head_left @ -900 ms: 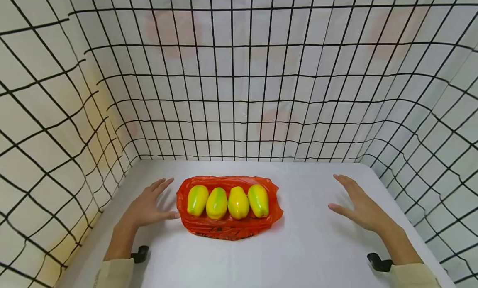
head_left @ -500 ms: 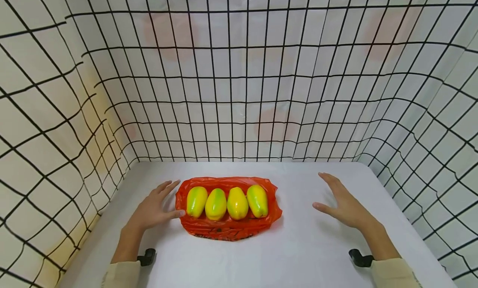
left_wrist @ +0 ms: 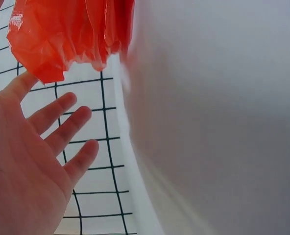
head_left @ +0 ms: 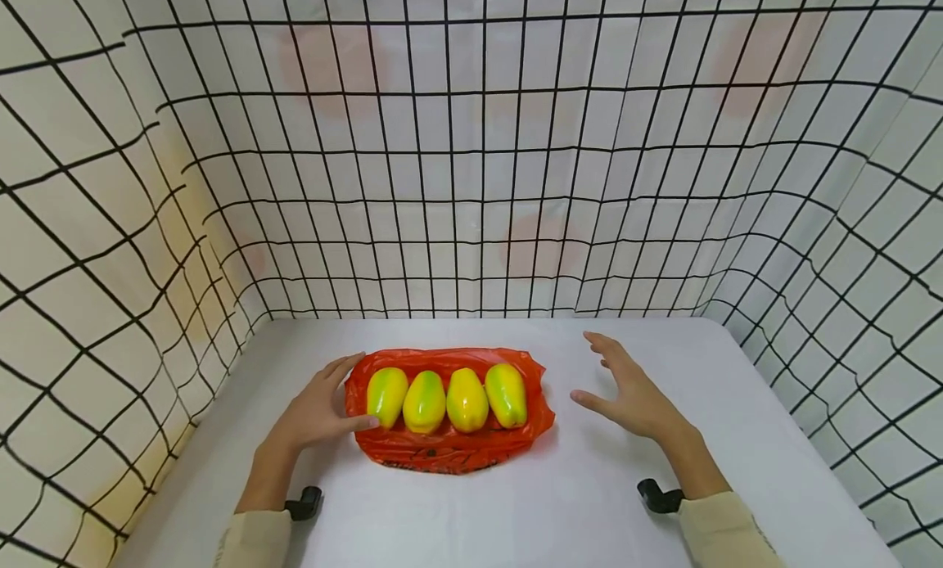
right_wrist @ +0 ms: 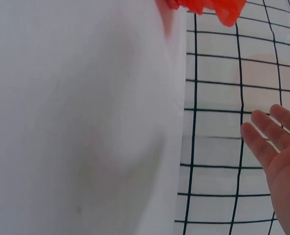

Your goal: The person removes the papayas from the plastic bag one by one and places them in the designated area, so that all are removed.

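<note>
Right fingers (head_left: 613,353) nearer red bag (head_left: 455,455)

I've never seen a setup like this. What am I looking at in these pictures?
No robot here, just a person's left hand and right hand, both bare. The wide picture is taken from the head, the others by a black camera on each wrist. On the white table are four yellow-green fruits in a row, red plastic around them. The left hand is at one end of the plastic, contact unclear; the right hand is apart from it, beyond the other end. Neither grips anything.
</note>
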`<control>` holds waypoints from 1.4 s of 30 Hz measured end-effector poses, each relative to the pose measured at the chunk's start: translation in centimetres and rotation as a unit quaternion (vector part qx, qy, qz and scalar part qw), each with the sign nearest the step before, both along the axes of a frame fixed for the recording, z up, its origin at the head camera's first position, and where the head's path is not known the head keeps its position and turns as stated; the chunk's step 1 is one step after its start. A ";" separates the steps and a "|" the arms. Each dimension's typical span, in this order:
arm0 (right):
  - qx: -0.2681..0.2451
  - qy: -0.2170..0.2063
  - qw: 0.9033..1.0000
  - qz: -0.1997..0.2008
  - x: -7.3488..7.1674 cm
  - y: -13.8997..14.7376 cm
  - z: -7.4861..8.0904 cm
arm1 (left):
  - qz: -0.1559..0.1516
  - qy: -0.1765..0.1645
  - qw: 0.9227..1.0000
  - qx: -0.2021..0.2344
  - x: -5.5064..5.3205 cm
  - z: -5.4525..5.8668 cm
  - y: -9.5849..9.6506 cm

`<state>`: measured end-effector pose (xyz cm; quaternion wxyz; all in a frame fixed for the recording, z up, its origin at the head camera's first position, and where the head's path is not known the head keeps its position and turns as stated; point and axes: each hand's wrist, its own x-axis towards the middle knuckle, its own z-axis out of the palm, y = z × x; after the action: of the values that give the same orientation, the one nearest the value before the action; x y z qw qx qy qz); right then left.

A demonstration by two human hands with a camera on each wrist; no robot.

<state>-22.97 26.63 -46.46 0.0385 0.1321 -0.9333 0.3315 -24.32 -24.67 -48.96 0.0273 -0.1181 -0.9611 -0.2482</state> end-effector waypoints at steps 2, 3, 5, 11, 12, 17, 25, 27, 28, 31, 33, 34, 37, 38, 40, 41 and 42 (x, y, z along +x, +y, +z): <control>-0.010 -0.005 1.000 0.009 -0.1 -0.8 0.0 | -0.002 0.002 1.000 0.004 0.0 -0.1 0.1; -0.013 -0.004 1.000 0.014 -0.2 -1.2 0.0 | -0.003 0.001 1.000 0.008 0.0 -0.1 0.1; -0.018 0.000 1.000 0.021 -0.4 -1.8 -0.1 | -0.004 0.001 1.000 0.015 -0.1 -0.3 0.3; -0.016 0.004 0.999 0.047 -0.7 -3.4 -0.3 | -0.007 -0.011 0.999 0.050 -0.4 -0.2 1.0; -0.015 0.002 0.999 0.049 -0.7 -3.7 -0.2 | -0.007 -0.012 0.998 0.056 -0.4 -0.2 1.1; -0.023 -0.009 0.998 0.057 -0.5 -5.1 0.1 | -0.009 -0.023 0.998 0.066 -0.6 -0.2 1.4; -0.026 0.002 0.997 0.073 -0.4 -7.0 0.2 | -0.026 -0.027 0.996 0.075 -1.1 -0.8 1.8; -0.019 0.001 0.997 0.081 -0.3 -7.5 0.0 | -0.032 -0.029 0.996 0.076 -1.1 -0.8 1.8; -0.014 0.000 0.996 0.084 -0.3 -7.8 -0.1 | -0.033 -0.033 0.996 0.077 -1.0 -0.8 1.7; -0.009 -0.009 0.995 0.094 -0.3 -8.3 -0.6 | -0.032 -0.045 0.995 0.079 -0.9 -0.7 1.6; -0.012 -0.017 0.995 0.094 -0.3 -8.5 -0.8 | -0.034 -0.051 0.995 0.081 -0.8 -0.7 1.6; -0.012 -0.019 0.995 0.094 -0.3 -8.6 -1.0 | -0.038 -0.054 0.994 0.082 -0.8 -0.7 1.6; -0.005 -0.021 0.996 0.089 -0.4 -8.8 -1.2 | -0.044 -0.062 0.993 0.089 -0.8 -0.8 1.8; -0.001 -0.019 0.996 0.088 -0.5 -8.8 -1.3 | -0.045 -0.064 0.993 0.091 -0.8 -0.8 1.8; 0.010 -0.014 0.996 0.085 -0.7 -8.9 -1.5 | -0.048 -0.065 0.993 0.091 -0.9 -0.8 1.9; 0.017 -0.012 0.996 0.083 -0.8 -9.0 -1.6 | -0.049 -0.066 0.992 0.091 -0.9 -0.9 1.9; 0.023 -0.010 0.997 0.079 -0.9 -9.1 -1.8 | -0.050 -0.066 0.992 0.091 -1.0 -0.9 2.0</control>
<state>-23.88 17.57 -48.22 -0.0005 0.2033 -0.9275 0.3136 -25.29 -22.71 -49.85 -0.0381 -0.1463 -0.9270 -0.3431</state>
